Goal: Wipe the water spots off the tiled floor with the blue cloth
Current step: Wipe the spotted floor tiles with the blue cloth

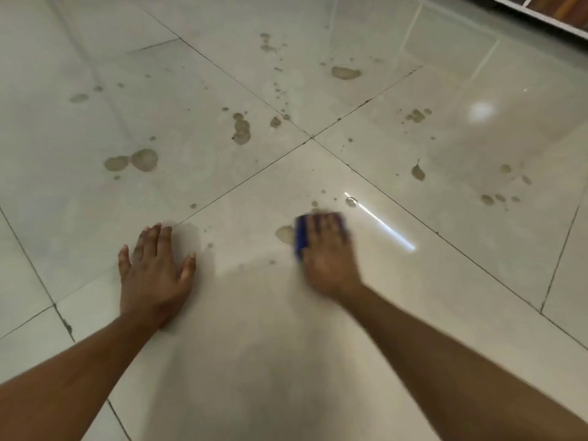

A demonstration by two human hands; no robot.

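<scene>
Flat, fingers spread, left hand (155, 271) presses bare tile of tiled floor (445, 281). Right hand (327, 249), blurred, lies flat on blue cloth (300, 236), fingers straight; cloth touches one of the water spots (284, 233).

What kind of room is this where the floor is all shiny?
Probably an indoor room of a home, though which room is unclear. The glossy tiled floor mirrors a ceiling light, and a white-framed wooden fitting stands at the far edge.
</scene>
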